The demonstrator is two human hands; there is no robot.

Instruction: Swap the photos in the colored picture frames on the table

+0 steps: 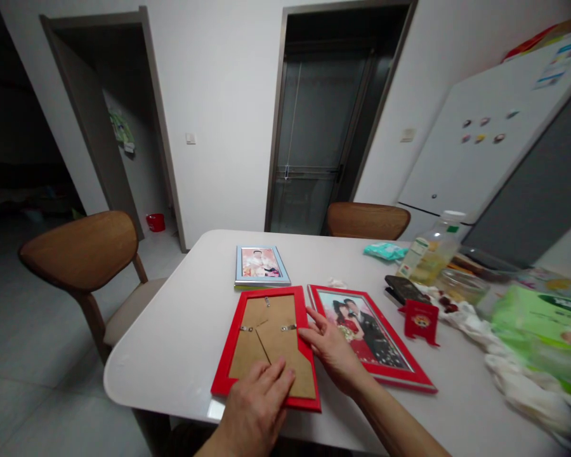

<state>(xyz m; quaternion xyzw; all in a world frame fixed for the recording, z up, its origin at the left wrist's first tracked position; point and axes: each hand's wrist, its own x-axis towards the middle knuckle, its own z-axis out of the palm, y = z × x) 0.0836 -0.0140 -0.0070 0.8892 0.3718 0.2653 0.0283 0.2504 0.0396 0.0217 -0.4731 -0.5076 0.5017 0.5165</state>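
A red picture frame (235, 333) lies back side up near the table's front edge, showing a brown backing board (250, 314) with a slanted stand flap and metal clips. My left hand (259, 400) is closed over its lower edge, bent fingers pressing on the board; the thumb is hidden. At the right edge, close to a metal clip (288, 327), my right hand (333, 349) has thumb and fingers against the red border. Just right of it, a second red picture frame (371, 327) lies face up with a photo of a couple, partly behind my right hand.
A light-blue framed photo (261, 265) lies farther back on the white table (171, 343). On the right are a plastic bottle (431, 251), a dark phone-like object (404, 290), a red card (421, 322), a green packet (537, 324) and crumpled tissue. Chairs (83, 254) stand left and behind.
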